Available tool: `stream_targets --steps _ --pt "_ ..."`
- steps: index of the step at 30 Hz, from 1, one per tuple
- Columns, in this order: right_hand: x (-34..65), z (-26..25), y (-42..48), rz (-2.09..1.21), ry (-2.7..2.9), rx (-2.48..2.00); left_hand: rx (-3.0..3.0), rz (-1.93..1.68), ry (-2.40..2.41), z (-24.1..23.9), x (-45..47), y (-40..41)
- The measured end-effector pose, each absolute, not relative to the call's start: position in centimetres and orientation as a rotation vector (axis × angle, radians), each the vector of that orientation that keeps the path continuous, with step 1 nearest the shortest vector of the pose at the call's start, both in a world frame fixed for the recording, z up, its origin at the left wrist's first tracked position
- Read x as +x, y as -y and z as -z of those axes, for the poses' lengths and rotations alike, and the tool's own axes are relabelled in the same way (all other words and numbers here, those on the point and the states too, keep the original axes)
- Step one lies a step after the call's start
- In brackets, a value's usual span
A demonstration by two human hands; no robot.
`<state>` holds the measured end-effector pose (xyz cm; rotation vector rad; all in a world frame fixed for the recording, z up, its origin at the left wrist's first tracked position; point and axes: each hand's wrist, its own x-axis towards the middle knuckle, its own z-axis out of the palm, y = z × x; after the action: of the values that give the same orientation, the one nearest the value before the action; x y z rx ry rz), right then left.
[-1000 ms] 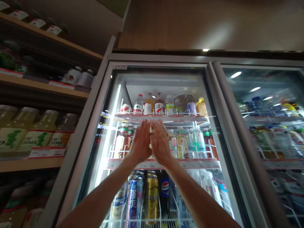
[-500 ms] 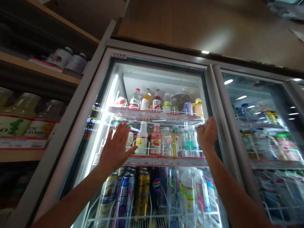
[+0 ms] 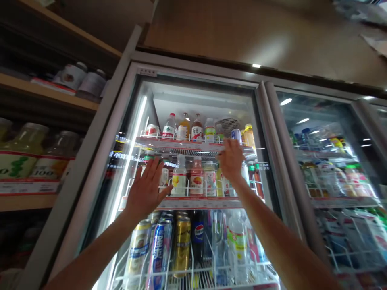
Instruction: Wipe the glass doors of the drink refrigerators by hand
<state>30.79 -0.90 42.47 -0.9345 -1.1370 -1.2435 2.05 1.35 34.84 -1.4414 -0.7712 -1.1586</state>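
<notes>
A closed glass door (image 3: 199,96) of a lit drinks cooler fills the middle of the view. My left hand (image 3: 144,185) is raised in front of its left part, fingers stretched and thumb out; the palm looks flat towards the glass, though contact is hard to tell. Before the right part of the door is my right hand (image 3: 231,160), its fingers curled in, slightly blurred. Whatever they may hold is hidden. Behind the glass, between my hands, stand a lemon-labelled bottle (image 3: 179,179) and a pink juice bottle (image 3: 196,179).
An upper rack (image 3: 181,143) carries several bottles. Tall cans (image 3: 182,241) and a dark Pepsi bottle (image 3: 198,233) stand below. Right of the door handle (image 3: 272,121) is a second glass door (image 3: 320,121). Wooden shelves (image 3: 60,93) with jars run along the left.
My right hand has moved left across the glass, away from the door's right edge, fingers still curled. My left hand stays nearly in place. The view has shifted slightly.
</notes>
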Motion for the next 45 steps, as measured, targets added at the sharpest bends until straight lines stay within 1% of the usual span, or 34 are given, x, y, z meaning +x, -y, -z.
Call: stream_targets --steps 2,4,5,8,11,13,15,17,18,21,23,25,28,29,30,33,35,37,40,41,42,45 --pt "27.5 -41.4 0.9 1.365 1.456 -0.828 -1.439 1.162 0.764 -34.9 1.9 -1.4" --pt "27.4 -40.6 1.3 1.412 1.594 -0.789 -1.431 1.163 0.757 -34.8 1.9 -1.4" --pt "28.6 -40.6 1.5 1.382 1.533 -0.822 -1.428 1.161 0.758 -34.8 1.9 -1.4" --pt "33.7 -42.1 2.0 1.180 1.115 -0.953 -1.415 1.157 0.760 -34.7 2.1 -1.3" --pt "33.6 -43.0 1.5 1.129 1.009 -0.946 -1.397 1.155 0.755 -34.7 2.1 -1.3" --pt "30.5 -42.0 1.1 1.199 1.158 -0.893 -1.402 1.144 0.754 -34.7 1.9 -1.4" --pt "28.1 -40.5 0.9 1.341 1.440 -0.787 -1.413 1.139 0.767 -34.8 1.8 -1.5" --pt "28.7 -39.5 1.1 1.396 1.579 -0.751 -1.422 1.142 0.775 -34.8 1.7 -1.5" --pt "30.2 -39.4 1.3 1.360 1.527 -0.793 -1.424 1.148 0.778 -34.9 1.7 -1.5" --pt "35.6 -39.7 1.7 1.122 1.068 -0.989 -1.431 1.167 0.768 -34.9 1.9 -1.4" --pt "36.6 -39.4 1.8 1.058 0.920 -1.014 -1.441 1.176 0.760 -34.9 2.0 -1.3" --pt "34.6 -38.1 1.6 1.129 1.033 -0.954 -1.450 1.183 0.754 -34.9 2.0 -1.3" --pt "31.3 -35.6 1.6 1.332 1.452 -0.812 -1.468 1.194 0.758 -34.9 2.0 -1.3" --pt "31.4 -35.2 1.7 1.355 1.515 -0.797 -1.475 1.198 0.764 -34.9 2.0 -1.3" --pt "32.1 -35.1 1.9 1.339 1.503 -0.818 -1.483 1.202 0.771 -34.9 2.0 -1.3" --pt "35.9 -36.1 2.2 1.127 1.096 -0.992 -1.501 1.199 0.794 -34.9 2.1 -1.1" --pt "36.6 -36.4 2.1 1.033 0.937 -1.054 -1.508 1.189 0.787 -34.9 2.0 -1.0" --pt "35.1 -35.6 1.9 1.075 1.059 -1.017 -1.512 1.183 0.786 -35.0 1.8 -0.9" --pt "32.8 -33.7 2.1 1.248 1.500 -0.892 -1.509 1.174 0.792 -34.9 1.9 -0.8" --pt "33.1 -33.4 2.2 1.273 1.545 -0.879 -1.501 1.179 0.796 -34.7 2.0 -0.8" --pt "33.9 -33.3 2.2 1.267 1.493 -0.892 -1.488 1.191 0.802 -34.4 2.3 -0.7" --pt "37.5 -34.0 1.9 1.106 1.011 -0.965 -1.436 1.261 0.836 -32.9 3.6 -0.4"
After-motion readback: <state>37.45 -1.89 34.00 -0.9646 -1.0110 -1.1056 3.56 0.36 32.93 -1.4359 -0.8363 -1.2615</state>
